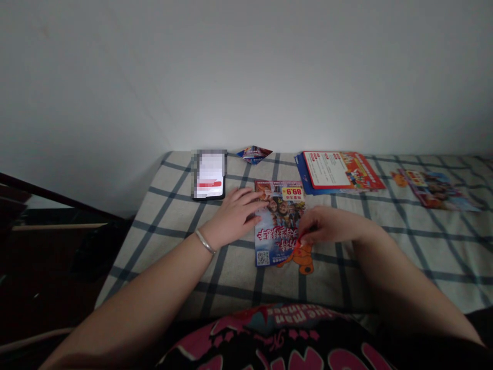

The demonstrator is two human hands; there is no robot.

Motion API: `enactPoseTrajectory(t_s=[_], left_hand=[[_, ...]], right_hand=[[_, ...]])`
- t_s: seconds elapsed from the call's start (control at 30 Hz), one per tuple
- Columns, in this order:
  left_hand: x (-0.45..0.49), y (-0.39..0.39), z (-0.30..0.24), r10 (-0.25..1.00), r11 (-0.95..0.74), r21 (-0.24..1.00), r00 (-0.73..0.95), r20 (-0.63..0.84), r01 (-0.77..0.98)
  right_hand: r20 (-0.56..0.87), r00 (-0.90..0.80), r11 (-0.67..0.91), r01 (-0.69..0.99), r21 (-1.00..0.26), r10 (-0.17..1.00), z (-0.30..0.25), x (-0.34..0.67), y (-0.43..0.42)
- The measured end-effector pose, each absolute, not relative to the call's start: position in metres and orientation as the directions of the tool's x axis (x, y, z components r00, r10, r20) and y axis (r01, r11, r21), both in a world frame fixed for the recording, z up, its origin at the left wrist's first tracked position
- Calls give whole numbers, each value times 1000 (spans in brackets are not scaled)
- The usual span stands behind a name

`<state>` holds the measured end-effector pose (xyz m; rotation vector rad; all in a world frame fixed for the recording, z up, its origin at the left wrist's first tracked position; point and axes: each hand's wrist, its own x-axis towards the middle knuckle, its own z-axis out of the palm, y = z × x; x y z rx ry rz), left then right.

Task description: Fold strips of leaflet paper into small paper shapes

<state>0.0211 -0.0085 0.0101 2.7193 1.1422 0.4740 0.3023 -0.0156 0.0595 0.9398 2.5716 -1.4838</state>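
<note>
A pale wall (269,77) rises behind everything, and below it spreads a checked cloth (231,267) on which all the papers lie. The colourful flyer (277,216) sits flat on the cloth in front of the person, between the two hands. Farther back to its right is a stack of leaflets (339,171), with a second flyer (441,190) beyond. The left hand (234,216) has a released grip, fingers stretched over the flyer's left edge; the right hand (327,223) has its fingertips pinched on the opposite edge. Near the wall I see a lit phone (210,180) and a diamond-shaped printed piece (254,153). An orange bear (306,257) juts from the flyer just below the pinch, and a silvery bangle (205,241) rings the left wrist.
</note>
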Motion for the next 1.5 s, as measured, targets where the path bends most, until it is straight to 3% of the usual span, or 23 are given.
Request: enactPoseTrajectory(t_s=[0.1, 0.2, 0.37, 0.5, 0.7, 0.93, 1.13, 1.5], left_hand=[[21, -8, 10, 722, -691, 280, 655, 221, 667], [20, -7, 11, 734, -672, 357, 645, 211, 649], [17, -7, 11, 781, -604, 561, 561, 274, 566], [18, -7, 12, 769, -618, 599, 552, 323, 509], [22, -6, 10, 747, -659, 511, 564, 352, 552], [24, -8, 6, 749, -662, 380, 581, 317, 646], [27, -10, 10, 729, -684, 284, 619, 292, 672], [28, -11, 6, 737, -675, 244, 618, 275, 696]], right_hand=[[-357, -797, 280, 530, -800, 488, 60, 309, -13], [-340, -735, 284, 580, -764, 587, 57, 313, -8], [-226, -582, 349, 707, -615, 781, 47, 309, -3], [-161, -459, 350, 823, -448, 873, 41, 298, -3], [8, -356, 338, 881, -330, 935, 34, 294, 0], [344, -403, 476, 864, -161, 848, 17, 300, 13], [360, -380, 463, 869, -178, 852, 5, 301, 18], [365, -346, 453, 851, -265, 864, 8, 300, 20]])
